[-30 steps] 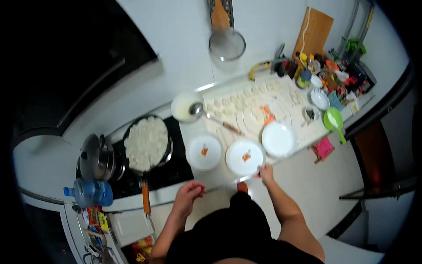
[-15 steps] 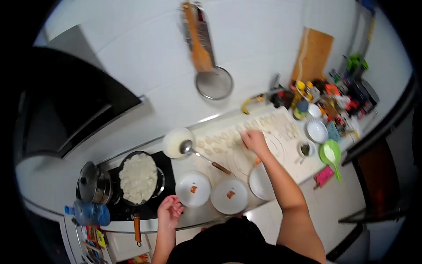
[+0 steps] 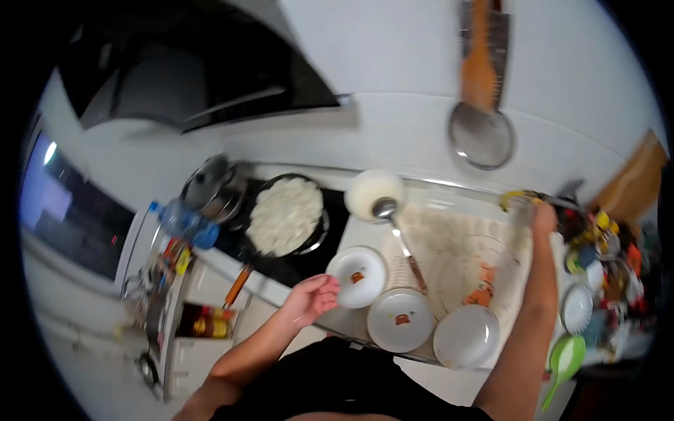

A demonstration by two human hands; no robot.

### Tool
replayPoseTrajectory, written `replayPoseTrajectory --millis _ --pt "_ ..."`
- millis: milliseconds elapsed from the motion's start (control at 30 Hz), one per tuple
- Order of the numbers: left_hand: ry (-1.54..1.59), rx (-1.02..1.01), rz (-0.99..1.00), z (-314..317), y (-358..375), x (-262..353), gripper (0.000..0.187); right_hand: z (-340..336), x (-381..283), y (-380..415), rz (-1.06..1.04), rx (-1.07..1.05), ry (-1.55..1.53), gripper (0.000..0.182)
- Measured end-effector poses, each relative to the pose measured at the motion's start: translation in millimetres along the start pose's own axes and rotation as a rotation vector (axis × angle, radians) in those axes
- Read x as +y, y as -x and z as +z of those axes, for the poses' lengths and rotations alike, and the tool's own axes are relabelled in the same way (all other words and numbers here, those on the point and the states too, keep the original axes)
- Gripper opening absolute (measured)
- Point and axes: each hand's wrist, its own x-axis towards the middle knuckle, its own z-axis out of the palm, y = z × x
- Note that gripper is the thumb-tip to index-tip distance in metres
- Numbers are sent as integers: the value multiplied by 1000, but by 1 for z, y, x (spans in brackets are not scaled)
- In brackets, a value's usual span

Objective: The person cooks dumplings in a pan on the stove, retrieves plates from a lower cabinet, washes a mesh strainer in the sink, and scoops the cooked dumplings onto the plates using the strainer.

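My left hand (image 3: 314, 298) is held palm up, fingers loosely bent, with nothing in it. Its fingertips are at the left rim of a white plate (image 3: 340, 286) with a small brown print. Over the right back of the counter is my right hand (image 3: 543, 217), blurred; its fingers and anything in them cannot be made out. A pale floury mat (image 3: 439, 235) with ring markings lies to its left. Across that mat slants a ladle (image 3: 404, 242), its bowl against a white bowl (image 3: 375, 191). Two more white plates (image 3: 400, 321), (image 3: 465, 337) stand along the front edge.
White dumplings or dough pieces fill a frying pan (image 3: 284, 216) on the black stove. A pot (image 3: 216, 189) and a blue water bottle (image 3: 184, 223) stand left of it. A green strainer (image 3: 566, 359) and crowded bottles are at right. A strainer (image 3: 481, 137) hangs above.
The view has swung left, so the counter sits further right in it. My right hand has moved from over the mat to its right back. My left hand has come to the plate's rim.
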Motion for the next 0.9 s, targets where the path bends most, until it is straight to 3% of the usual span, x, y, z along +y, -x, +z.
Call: replayPoseTrajectory --millis 33,67,200,300,367,467,700,833,900 --pt "-2 -10 -8 3 2 -4 24 -50 -24 -12 135 -228 -29 30" --pt "-13 -37 -25 5 0 -5 24 -75 -38 -14 105 -271 0 31" --pt "-25 108 -38 -1 -1 -9 21 -38 -24 -25 -98 -225 19 19" --pt "-38 201 -2 -4 -9 -10 20 -40 -25 -28 -135 -290 122 18" --pt "-34 182 -9 1 -14 -11 20 -8 -10 -30 -326 -215 265 19" --pt "-53 111 -27 8 -18 -17 21 -28 -20 -21 -223 -193 163 19" --pt "-86 81 -79 13 -23 -24 18 -1 -11 -30 352 -179 -372 32" --pt "-134 85 -78 25 -22 -24 18 -29 -13 -30 386 -227 -387 31" --pt "-168 85 -96 20 -21 -25 18 -64 -27 -44 275 -280 -234 32"
